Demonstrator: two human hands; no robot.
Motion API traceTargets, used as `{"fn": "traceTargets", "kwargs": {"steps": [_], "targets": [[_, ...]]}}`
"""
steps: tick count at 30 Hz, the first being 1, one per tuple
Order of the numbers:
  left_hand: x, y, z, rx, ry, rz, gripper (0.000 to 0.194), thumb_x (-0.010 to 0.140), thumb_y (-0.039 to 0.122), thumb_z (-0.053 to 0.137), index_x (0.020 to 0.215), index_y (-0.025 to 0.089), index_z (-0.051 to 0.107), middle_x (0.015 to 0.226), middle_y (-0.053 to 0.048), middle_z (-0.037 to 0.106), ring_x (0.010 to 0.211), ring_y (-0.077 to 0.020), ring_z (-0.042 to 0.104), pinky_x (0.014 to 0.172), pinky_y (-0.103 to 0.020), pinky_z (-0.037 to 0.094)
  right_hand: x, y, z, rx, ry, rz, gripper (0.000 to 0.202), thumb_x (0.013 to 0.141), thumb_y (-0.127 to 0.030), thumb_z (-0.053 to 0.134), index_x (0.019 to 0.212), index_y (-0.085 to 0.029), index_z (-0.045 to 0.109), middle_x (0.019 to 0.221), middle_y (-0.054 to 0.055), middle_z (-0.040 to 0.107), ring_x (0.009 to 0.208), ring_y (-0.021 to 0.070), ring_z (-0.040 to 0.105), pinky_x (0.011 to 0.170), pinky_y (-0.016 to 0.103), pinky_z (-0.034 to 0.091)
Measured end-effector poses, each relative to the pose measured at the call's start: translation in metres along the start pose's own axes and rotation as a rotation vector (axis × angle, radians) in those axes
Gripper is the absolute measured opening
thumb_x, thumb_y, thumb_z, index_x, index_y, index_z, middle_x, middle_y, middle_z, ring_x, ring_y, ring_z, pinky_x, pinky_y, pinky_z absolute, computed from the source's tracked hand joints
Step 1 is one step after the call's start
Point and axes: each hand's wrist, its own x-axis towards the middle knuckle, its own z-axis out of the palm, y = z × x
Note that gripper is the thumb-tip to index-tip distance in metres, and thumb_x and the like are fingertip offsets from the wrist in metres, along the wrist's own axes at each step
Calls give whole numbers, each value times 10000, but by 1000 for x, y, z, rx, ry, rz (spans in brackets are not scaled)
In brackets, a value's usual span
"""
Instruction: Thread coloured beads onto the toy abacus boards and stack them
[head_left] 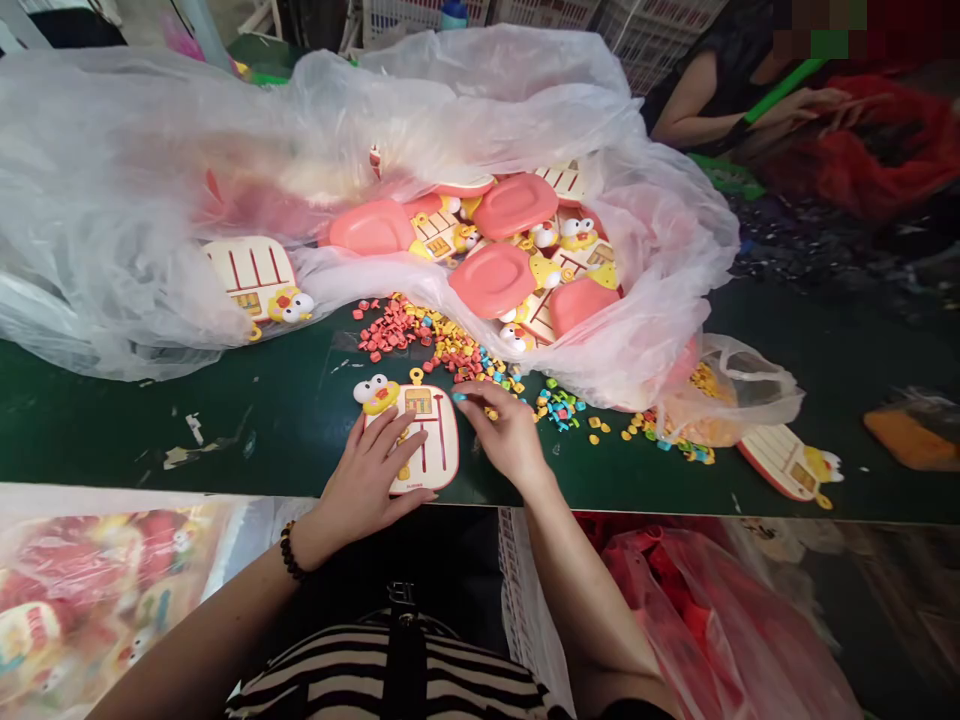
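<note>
A cream toy board (pixel 442 462) with a red rim, slots and a yellow duck head (pixel 376 393) lies on the green table in front of me. My left hand (pixel 379 462) rests on the board's left side, fingers spread and flat. Just right of the board's upper corner, my right hand (pixel 504 437) pinches a small blue plastic piece (pixel 460 397) between thumb and finger. Beyond the hands lies a loose heap of small pieces: red ones (pixel 394 328), yellow ones (pixel 448 335), and blue and green ones (pixel 561 407).
A large clear plastic bag (pixel 660 250) at the back holds many red-backed boards (pixel 495 280). Another board (pixel 255 275) lies at left, one more (pixel 784 462) at right beside a small bag of yellow pieces (pixel 705 410). At upper right a co-worker's arm (pixel 694 105) reaches toward red netting.
</note>
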Motion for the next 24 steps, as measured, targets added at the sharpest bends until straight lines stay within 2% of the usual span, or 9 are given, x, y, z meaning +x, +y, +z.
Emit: {"fn": "traceTargets", "kwargs": {"steps": [3,5,8,10,13,17,20,24], "targets": [[0,1,0,-3,9,10,571,869,531,530,1329,193,510,1470,-136,424,1376,-331,330,1110,-547,254,9,3,19,11,-45,-28,221,887,-244,520,993,-233,713,1014,44,740,945,183,684,865,333,536],[0,2,-1,-16,6,3,562,865,523,542,1322,197,518,1462,-131,437,1372,-326,338,1114,-540,255,15,10,19,-58,37,2,219,880,-234,525,972,-232,723,1004,51,745,961,201,678,891,370,529],[0,3,-2,-41,4,-10,556,855,522,558,1312,208,527,1452,-122,451,1364,-320,353,1123,-532,248,17,14,13,-158,239,44,197,870,-275,557,952,-231,730,980,62,745,973,228,660,907,414,517],[0,2,-3,-51,8,-11,549,853,516,563,1309,212,531,1453,-120,449,1366,-320,350,1125,-534,244,14,11,15,-163,278,32,195,869,-315,578,963,-233,728,961,64,743,945,229,658,876,409,527],[0,2,-2,-57,8,-10,547,854,503,568,1313,209,529,1455,-125,446,1370,-322,344,1125,-538,248,5,4,28,-195,173,-53,196,893,-322,560,947,-250,734,919,55,747,886,218,660,839,395,534],[1,1,-2,-59,0,-10,549,858,511,558,1318,214,526,1450,-122,454,1365,-320,356,1123,-539,252,-6,4,42,-431,103,-138,249,933,-273,495,1000,-252,734,999,67,749,932,234,648,873,426,500],[1,2,-2,-66,-6,-13,548,860,515,552,1319,216,524,1447,-117,459,1361,-314,363,1123,-532,252,-10,4,40,-595,72,-207,274,942,-238,472,1078,-227,710,1054,82,737,982,251,627,868,425,487],[2,3,-3,-70,-5,-17,533,868,507,542,1312,211,527,1449,-117,458,1362,-315,361,1121,-538,248,-9,-3,34,-754,-41,-310,304,931,-169,458,1154,-164,664,1080,136,712,1004,277,600,841,423,493]]}}
